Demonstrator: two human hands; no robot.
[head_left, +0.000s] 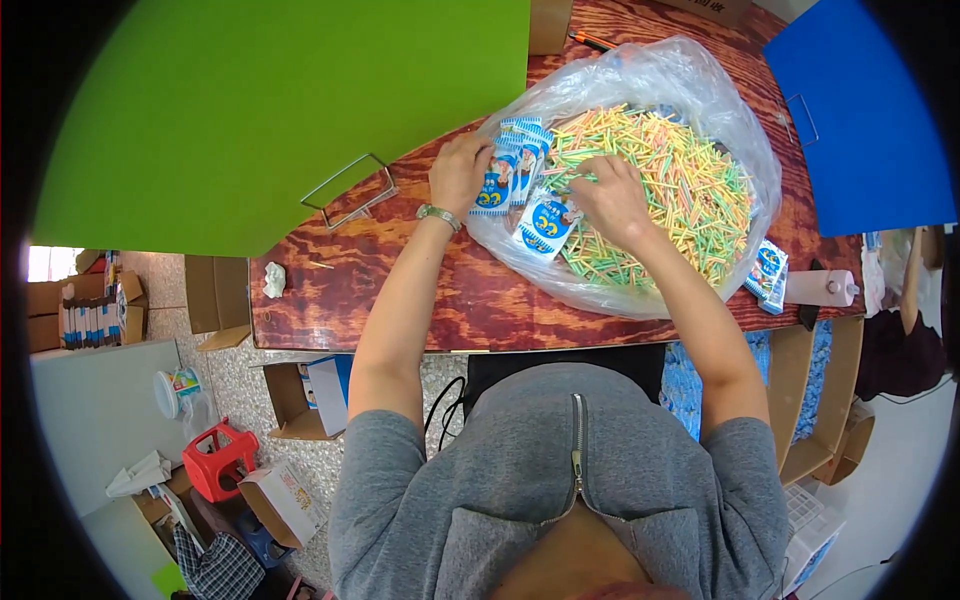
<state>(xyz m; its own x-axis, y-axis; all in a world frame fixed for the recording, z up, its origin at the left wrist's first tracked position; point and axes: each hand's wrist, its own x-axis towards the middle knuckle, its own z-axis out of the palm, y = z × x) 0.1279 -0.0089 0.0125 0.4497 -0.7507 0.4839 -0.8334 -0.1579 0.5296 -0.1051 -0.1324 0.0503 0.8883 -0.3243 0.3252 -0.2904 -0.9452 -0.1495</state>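
A large clear plastic bag lies spread on the table, heaped with short pastel sticks in yellow, green and pink. Several blue-and-white packets overlap at the bag's left side. My left hand is at their left edge, its bent fingers closed on the border of one packet. A separate blue-and-white packet lies at the near left of the heap. Just right of it, over the sticks, my right hand has its fingers curled together. Whatever is between those fingertips is hidden.
Green and blue panels with wire handles flank the red-brown wooden table. More packets and a pale bottle sit at the right. A crumpled white wad lies left. Another person is at far right.
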